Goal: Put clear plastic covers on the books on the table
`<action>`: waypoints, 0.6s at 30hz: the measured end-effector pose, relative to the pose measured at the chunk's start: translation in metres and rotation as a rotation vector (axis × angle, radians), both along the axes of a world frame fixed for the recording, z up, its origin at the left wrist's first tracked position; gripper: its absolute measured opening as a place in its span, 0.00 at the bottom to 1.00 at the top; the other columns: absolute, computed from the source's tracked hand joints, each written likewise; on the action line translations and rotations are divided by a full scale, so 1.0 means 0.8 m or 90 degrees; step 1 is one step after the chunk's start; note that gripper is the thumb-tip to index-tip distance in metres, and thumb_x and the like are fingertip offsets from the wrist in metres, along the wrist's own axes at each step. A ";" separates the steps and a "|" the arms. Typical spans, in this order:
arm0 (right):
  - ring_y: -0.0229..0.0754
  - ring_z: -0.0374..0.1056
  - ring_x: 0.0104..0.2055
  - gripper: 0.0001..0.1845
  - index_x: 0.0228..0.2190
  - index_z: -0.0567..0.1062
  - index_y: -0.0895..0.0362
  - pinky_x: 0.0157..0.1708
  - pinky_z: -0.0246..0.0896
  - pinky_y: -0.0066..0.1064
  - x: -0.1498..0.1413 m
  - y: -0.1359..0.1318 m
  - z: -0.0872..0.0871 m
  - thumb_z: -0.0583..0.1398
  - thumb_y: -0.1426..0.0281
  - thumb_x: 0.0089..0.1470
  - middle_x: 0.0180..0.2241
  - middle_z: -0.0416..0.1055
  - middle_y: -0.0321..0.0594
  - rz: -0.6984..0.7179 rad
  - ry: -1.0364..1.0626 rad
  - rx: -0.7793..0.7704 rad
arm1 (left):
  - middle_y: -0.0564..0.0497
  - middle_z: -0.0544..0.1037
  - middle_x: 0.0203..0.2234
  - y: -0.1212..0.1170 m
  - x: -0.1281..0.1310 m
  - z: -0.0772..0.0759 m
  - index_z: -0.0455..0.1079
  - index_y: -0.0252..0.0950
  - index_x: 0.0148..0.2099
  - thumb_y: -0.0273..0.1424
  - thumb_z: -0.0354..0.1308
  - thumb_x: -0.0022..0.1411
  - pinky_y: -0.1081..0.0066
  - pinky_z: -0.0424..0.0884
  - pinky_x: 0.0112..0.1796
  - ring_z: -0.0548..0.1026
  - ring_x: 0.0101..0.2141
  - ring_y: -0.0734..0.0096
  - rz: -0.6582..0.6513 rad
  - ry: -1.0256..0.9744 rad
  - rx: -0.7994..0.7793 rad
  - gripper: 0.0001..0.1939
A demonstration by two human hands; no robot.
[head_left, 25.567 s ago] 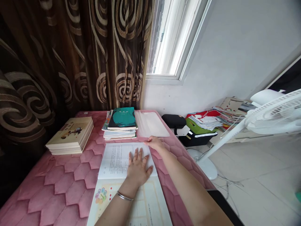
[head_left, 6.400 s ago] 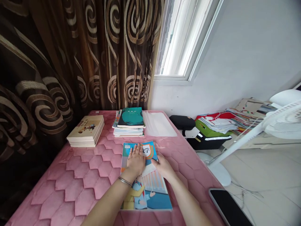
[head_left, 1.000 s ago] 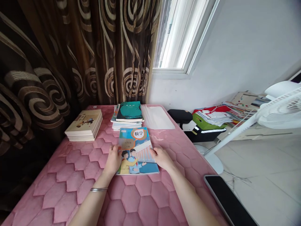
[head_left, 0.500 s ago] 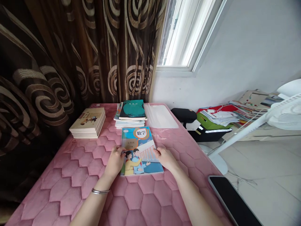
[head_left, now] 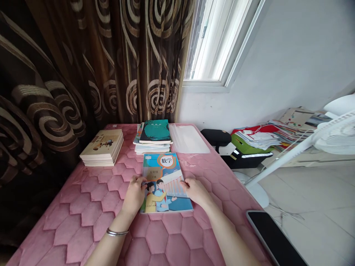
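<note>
Textbook (head_left: 168,197), face up, right in front of the body, title end pointing away. Gripped at its left edge by the left hand (head_left: 133,194) and at its right edge by the right hand (head_left: 197,192), both closed on it, roughly opposite each other, probably for an even, level hold. Hard to tell whether resting fully flat or slightly raised. Just beyond, a neat pile with a teal book (head_left: 155,131) on top, and beside that some translucent sheets (head_left: 190,139); farther left, a stack of beige books (head_left: 102,147), apparently sorted by kind and set back to leave working room nearby. Near the right edge, a dark-screened phone (head_left: 274,236), seemingly parked out of the way. Underneath everything, a pink surface (head_left: 94,201) patterned in padded hexagons. Around it, a brown swirl-patterned curtain (head_left: 111,55), a bright window (head_left: 212,40), a white fan (head_left: 288,155), heaped papers (head_left: 256,138) and pale floor tiles (head_left: 318,192).
</note>
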State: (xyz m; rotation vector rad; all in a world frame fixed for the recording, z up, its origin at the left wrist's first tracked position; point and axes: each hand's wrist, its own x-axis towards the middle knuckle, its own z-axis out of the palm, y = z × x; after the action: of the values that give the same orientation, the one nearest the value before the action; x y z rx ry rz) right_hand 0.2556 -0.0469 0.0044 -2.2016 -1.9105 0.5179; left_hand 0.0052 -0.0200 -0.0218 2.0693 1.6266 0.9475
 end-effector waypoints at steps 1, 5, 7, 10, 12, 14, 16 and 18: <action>0.43 0.72 0.37 0.16 0.29 0.74 0.58 0.29 0.49 0.28 0.000 0.001 -0.001 0.52 0.65 0.62 0.33 0.77 0.46 0.000 0.003 0.001 | 0.48 0.72 0.38 0.001 0.000 -0.001 0.72 0.36 0.40 0.20 0.52 0.57 0.65 0.70 0.47 0.74 0.40 0.67 0.003 0.002 0.002 0.12; 0.43 0.72 0.37 0.15 0.28 0.73 0.57 0.29 0.50 0.28 0.000 0.002 -0.003 0.51 0.65 0.61 0.33 0.77 0.45 -0.004 0.000 0.009 | 0.48 0.72 0.38 0.003 0.001 -0.002 0.72 0.36 0.39 0.19 0.53 0.57 0.65 0.71 0.46 0.75 0.39 0.67 0.012 0.010 0.007 0.11; 0.43 0.72 0.36 0.15 0.28 0.73 0.57 0.28 0.50 0.29 -0.002 0.002 -0.003 0.52 0.65 0.61 0.32 0.77 0.45 -0.008 -0.009 0.017 | 0.48 0.72 0.39 0.002 0.002 -0.001 0.72 0.36 0.39 0.19 0.53 0.57 0.66 0.71 0.45 0.75 0.39 0.67 0.017 0.014 0.016 0.11; 0.44 0.72 0.36 0.15 0.28 0.73 0.56 0.28 0.49 0.29 -0.004 0.001 -0.003 0.52 0.64 0.61 0.32 0.77 0.44 -0.015 -0.023 0.027 | 0.47 0.72 0.40 0.000 0.002 0.003 0.73 0.36 0.39 0.19 0.53 0.57 0.64 0.71 0.46 0.74 0.40 0.66 0.009 0.030 0.035 0.11; 0.45 0.72 0.36 0.15 0.27 0.73 0.56 0.28 0.50 0.29 -0.005 0.001 -0.003 0.52 0.64 0.61 0.31 0.77 0.44 -0.016 -0.028 0.031 | 0.46 0.72 0.41 0.000 0.001 0.004 0.73 0.37 0.39 0.19 0.53 0.57 0.63 0.70 0.47 0.73 0.42 0.65 -0.005 0.043 0.048 0.11; 0.45 0.72 0.35 0.15 0.27 0.73 0.56 0.29 0.51 0.30 -0.005 0.001 -0.003 0.52 0.64 0.61 0.29 0.76 0.44 -0.015 -0.026 0.031 | 0.47 0.72 0.40 0.002 -0.003 0.003 0.74 0.38 0.38 0.19 0.53 0.57 0.63 0.69 0.47 0.72 0.42 0.65 -0.018 0.045 0.048 0.12; 0.45 0.71 0.35 0.14 0.28 0.73 0.56 0.29 0.52 0.30 -0.004 0.001 -0.003 0.52 0.64 0.61 0.30 0.76 0.43 -0.020 -0.025 0.036 | 0.48 0.71 0.38 0.004 -0.007 0.002 0.74 0.37 0.38 0.20 0.54 0.57 0.64 0.69 0.47 0.72 0.41 0.66 -0.030 0.035 0.030 0.11; 0.45 0.70 0.38 0.10 0.31 0.72 0.56 0.32 0.54 0.30 -0.003 -0.002 -0.002 0.55 0.65 0.59 0.33 0.74 0.43 -0.024 -0.034 0.075 | 0.48 0.71 0.39 0.004 -0.009 0.003 0.74 0.37 0.39 0.20 0.54 0.58 0.65 0.68 0.47 0.72 0.41 0.67 -0.029 0.044 0.020 0.10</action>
State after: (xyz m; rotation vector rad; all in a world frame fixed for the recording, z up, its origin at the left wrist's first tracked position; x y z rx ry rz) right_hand 0.2533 -0.0488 0.0031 -2.1926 -1.8691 0.3345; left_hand -0.0021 -0.0167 -0.0193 2.1737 1.6001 0.9011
